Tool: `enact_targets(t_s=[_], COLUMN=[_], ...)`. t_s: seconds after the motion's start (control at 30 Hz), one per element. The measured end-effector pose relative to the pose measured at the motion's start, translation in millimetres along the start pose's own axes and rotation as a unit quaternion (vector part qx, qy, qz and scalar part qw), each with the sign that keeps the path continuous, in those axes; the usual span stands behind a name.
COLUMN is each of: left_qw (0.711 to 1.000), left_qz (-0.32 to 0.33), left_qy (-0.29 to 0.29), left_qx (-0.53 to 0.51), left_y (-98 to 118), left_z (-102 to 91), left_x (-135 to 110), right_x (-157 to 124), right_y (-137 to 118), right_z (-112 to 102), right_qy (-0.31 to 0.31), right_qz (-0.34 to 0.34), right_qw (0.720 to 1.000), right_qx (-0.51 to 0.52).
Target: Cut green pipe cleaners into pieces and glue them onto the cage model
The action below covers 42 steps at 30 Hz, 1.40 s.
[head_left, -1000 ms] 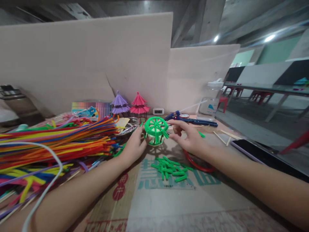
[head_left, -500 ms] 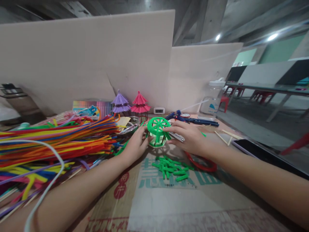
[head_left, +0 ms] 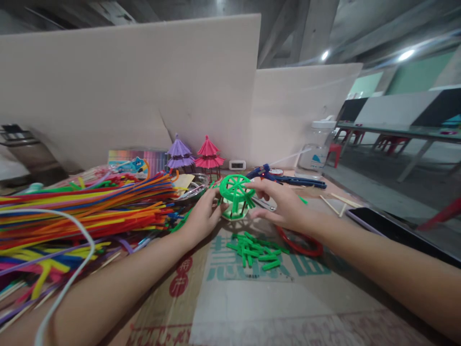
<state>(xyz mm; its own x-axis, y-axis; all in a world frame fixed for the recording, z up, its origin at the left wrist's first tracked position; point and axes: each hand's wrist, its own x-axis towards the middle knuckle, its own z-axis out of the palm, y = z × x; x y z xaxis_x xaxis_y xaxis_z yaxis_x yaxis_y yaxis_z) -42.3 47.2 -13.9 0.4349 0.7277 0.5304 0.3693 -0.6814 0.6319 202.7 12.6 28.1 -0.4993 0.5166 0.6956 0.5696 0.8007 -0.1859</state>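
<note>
A small green pipe-cleaner pavilion frame (head_left: 236, 187) stands in front of me, with a spoked, wheel-like top on dark posts over a pale green base. My left hand (head_left: 206, 211) grips its left side, fingertips partly hidden behind it. At the right, my right hand (head_left: 283, 204) has thumb and fingers apart, the index fingertip at the top ring's edge; I cannot tell whether it touches. Nearer to me lies a pile of short green pipe-cleaner pieces (head_left: 254, 250). Red-handled scissors (head_left: 302, 245) lie partly under my right hand.
Bundles of coloured pipe cleaners (head_left: 137, 197) cover the left, crossed by a white cable (head_left: 84, 228). Behind stand a purple pavilion (head_left: 178, 154), a pink pavilion (head_left: 209, 154) and a small clock (head_left: 237, 165). A blue glue gun (head_left: 264, 172), clear bottle (head_left: 317, 149) and phone (head_left: 382, 226) are rightward.
My right hand's fingers have spread, the thumb drawing away from the pavilion's right side and the index finger lifting toward the top ring. My left hand has stayed in place.
</note>
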Motion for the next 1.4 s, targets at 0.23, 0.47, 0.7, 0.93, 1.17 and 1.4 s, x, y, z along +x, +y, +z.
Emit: enact_targets(t_s=[0.23, 0.47, 0.7, 0.93, 1.17, 1.4], left_qw=[1.0, 1.0, 0.99, 0.984, 0.98, 0.98], left_qz=[-0.025, -0.004, 0.038, 0.046, 0.073, 0.071], left_qy=[0.007, 0.004, 0.018, 0.013, 0.007, 0.005], left_qx=[-0.014, 0.017, 0.133, 0.171, 0.183, 0.184], left_y=[-6, 3, 10, 11, 10, 13], left_z=[2.2, 0.0, -3.8, -3.8, -3.7, -3.7], left_x=[2, 2, 1, -1, -3, -2], right_x=[-1, -11, 3, 5, 4, 2], right_y=[18, 28, 25, 18, 11, 12], right_z=[9, 29, 11, 14, 16, 18], right_qy=[0.138, 0.051, 0.062, -0.029, -0.085, -0.087], right_qz=[0.271, 0.325, 0.335, 0.339, 0.342, 0.319], right_qw=[0.946, 0.922, 0.883, 0.8, 0.74, 0.748], right_qx=[0.114, 0.207, 0.322, 0.495, 0.573, 0.575])
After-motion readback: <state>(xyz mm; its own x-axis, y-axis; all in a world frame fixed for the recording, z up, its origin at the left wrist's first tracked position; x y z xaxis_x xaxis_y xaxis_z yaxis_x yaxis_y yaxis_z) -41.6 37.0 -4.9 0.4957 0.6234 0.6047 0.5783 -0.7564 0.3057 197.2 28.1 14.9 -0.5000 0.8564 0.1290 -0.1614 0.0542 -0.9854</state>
